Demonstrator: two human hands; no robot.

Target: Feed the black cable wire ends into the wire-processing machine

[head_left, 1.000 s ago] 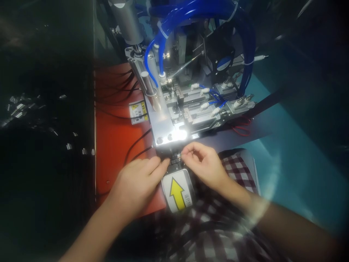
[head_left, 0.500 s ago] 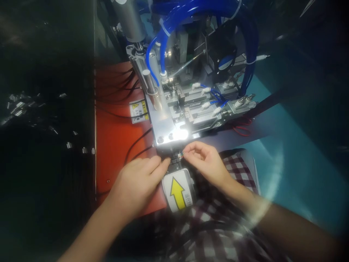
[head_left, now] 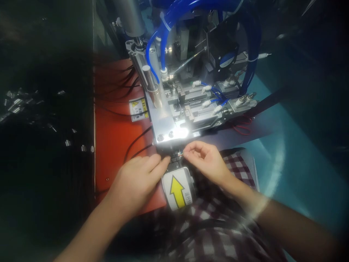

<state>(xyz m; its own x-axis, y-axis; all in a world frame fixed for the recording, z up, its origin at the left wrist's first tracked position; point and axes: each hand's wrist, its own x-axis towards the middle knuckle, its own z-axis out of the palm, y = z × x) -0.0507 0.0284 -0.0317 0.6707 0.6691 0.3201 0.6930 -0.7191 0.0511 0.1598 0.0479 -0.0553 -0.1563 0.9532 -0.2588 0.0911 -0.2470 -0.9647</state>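
At the front of a machine (head_left: pixel 167 122), my two hands meet on either side of a small dark fixture (head_left: pixel 176 165). My right hand (head_left: pixel 207 162) is closed in a pinch of thumb and forefinger on thin wires (head_left: pixel 182 154), which lead to a tiny pale piece at the fixture; its exact kind is too small to tell. From the left, my left hand (head_left: pixel 137 178) rests its closed fingertips against the fixture's edge. Whatever those fingertips hold, if anything, is hidden. Just below the fixture is a white label with a yellow arrow (head_left: pixel 177 189).
Blue air hoses (head_left: pixel 251 54) loop over the machine's metal cylinders. Black cables (head_left: pixel 139 140) run across the orange base plate (head_left: pixel 114 153), which bears a warning label (head_left: pixel 138 109). Small shiny metal pieces (head_left: pixel 16 103) lie scattered at the left. Checked cloth (head_left: pixel 215 233) covers my lap.
The view has shifted very slightly. Both hands stay in place at the fixture, and the right still pinches the wires.
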